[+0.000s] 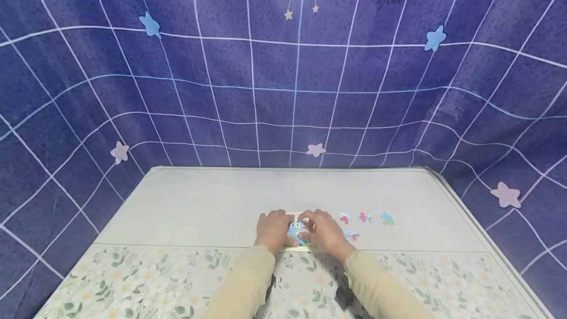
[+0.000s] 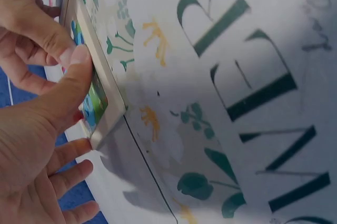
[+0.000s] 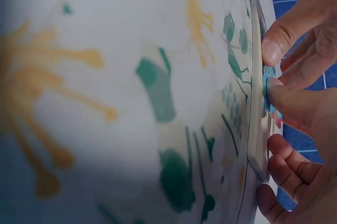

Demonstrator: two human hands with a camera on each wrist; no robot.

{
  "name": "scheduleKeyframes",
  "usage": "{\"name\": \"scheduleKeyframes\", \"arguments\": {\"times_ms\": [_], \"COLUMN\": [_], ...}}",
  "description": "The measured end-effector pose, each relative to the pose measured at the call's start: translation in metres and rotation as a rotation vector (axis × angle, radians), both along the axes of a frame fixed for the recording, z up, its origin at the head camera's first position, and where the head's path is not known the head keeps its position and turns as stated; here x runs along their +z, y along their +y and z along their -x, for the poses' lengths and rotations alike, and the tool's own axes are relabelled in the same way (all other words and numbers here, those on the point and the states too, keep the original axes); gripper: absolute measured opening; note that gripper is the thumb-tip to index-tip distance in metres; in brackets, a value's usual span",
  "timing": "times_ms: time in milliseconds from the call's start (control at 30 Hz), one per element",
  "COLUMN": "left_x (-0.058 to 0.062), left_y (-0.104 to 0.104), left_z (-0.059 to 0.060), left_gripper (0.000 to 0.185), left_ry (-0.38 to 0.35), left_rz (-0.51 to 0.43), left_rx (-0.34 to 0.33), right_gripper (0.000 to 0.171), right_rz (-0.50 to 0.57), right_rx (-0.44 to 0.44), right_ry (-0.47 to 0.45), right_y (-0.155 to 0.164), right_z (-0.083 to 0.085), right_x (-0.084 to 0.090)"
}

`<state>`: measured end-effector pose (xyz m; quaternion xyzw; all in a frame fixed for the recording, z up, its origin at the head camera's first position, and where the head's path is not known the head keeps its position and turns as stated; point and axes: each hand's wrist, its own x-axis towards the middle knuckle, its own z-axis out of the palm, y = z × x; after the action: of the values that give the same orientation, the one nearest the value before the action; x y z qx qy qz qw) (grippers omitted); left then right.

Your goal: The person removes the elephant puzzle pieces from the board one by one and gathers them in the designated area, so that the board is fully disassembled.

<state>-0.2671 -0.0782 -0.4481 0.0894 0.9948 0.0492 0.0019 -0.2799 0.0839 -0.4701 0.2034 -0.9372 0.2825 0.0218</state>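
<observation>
Both hands are shown at a small framed puzzle board lying on the tabletop, at the seam between its plain cover and the floral cloth. The left hand is set on the board's left side, thumb pressed flat on the picture, as seen in the left wrist view; no curled grip is made. The right hand is laid likewise, a fingertip pressed on the face.

The step in hand is judged to be the seating of a piece. Next, a loose piece from the row to the right would probably be fetched.

The picture is largely covered by the hands; the piece under the fingers cannot be made out.
</observation>
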Motion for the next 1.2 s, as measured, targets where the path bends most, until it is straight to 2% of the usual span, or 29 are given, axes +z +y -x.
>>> {"name": "scheduleKeyframes", "arguments": {"times_ms": [100,367,567,733,833,1067,1200], "left_x": [-0.002,0.004,0.005,0.003,0.001,0.003,0.006], "left_y": [0.002,0.004,0.003,0.004,0.003,0.001,0.000], "left_z": [-0.001,-0.006,-0.008,-0.006,-0.004,-0.004,-0.005], "left_gripper": [0.075,0.077,0.076,0.074,0.074,0.072,0.072], "left_ry": [0.004,0.000,0.007,0.004,0.000,-0.003,0.008], "left_rz": [0.024,0.088,0.032,-0.023,-0.048,-0.085,-0.097], "left_rx": [0.008,0.003,0.009,0.007,0.004,-0.005,-0.015], "right_gripper": [0.037,0.038,0.039,0.042,0.038,0.028,0.027], "right_rz": [0.010,0.018,0.012,0.050,0.068,0.007,-0.036], "right_rx": [0.005,0.020,0.034,0.002,-0.007,0.109,0.140], "right_ry": [0.005,0.051,0.097,0.055,0.033,0.048,0.080], "right_y": [0.001,0.004,0.007,0.013,0.017,0.021,0.020], "right_z": [0.000,0.003,0.005,0.005,0.007,0.008,0.008], "right_x": [-0.001,-0.005,-0.008,-0.005,-0.002,0.003,0.005]}}
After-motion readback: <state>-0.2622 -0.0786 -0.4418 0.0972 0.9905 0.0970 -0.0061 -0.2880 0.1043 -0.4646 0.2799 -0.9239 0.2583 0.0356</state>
